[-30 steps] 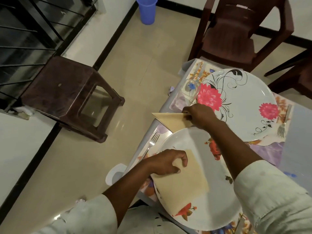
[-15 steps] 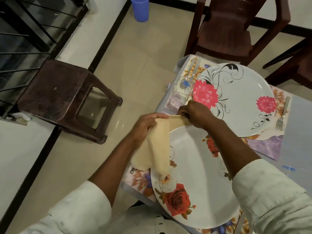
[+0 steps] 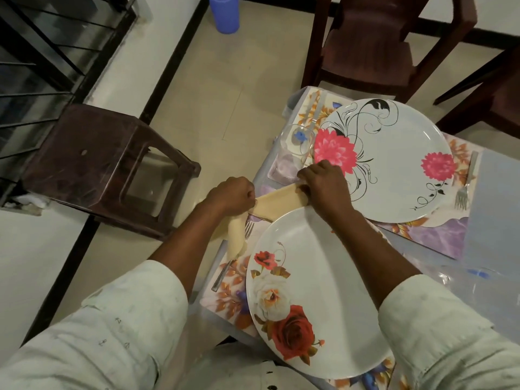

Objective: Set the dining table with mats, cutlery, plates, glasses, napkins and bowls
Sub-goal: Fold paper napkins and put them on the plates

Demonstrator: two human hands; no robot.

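A cream cloth napkin [image 3: 277, 204] stretches between my two hands over the table's left edge. My left hand [image 3: 230, 195] grips one end, and the loose part hangs down below it. My right hand [image 3: 323, 180] pinches the other end between the two plates. The near white plate [image 3: 323, 263] with red and white roses lies on a floral mat [image 3: 225, 299]. A fork [image 3: 233, 254] lies left of it, partly under the napkin. The far white plate [image 3: 394, 164] with pink flowers lies on a second mat [image 3: 439, 237], with a clear glass [image 3: 297, 142] at its left.
Another fork [image 3: 463, 192] lies right of the far plate and cutlery [image 3: 313, 108] at its far left. A brown plastic stool [image 3: 109, 167] stands on the floor to the left, brown chairs [image 3: 374, 43] behind the table, and a blue bin [image 3: 226, 12] by the wall.
My left hand lifted the napkin off the near plate, carried it up and left, and now pulls it out toward the table edge. My right hand stayed between the plates.
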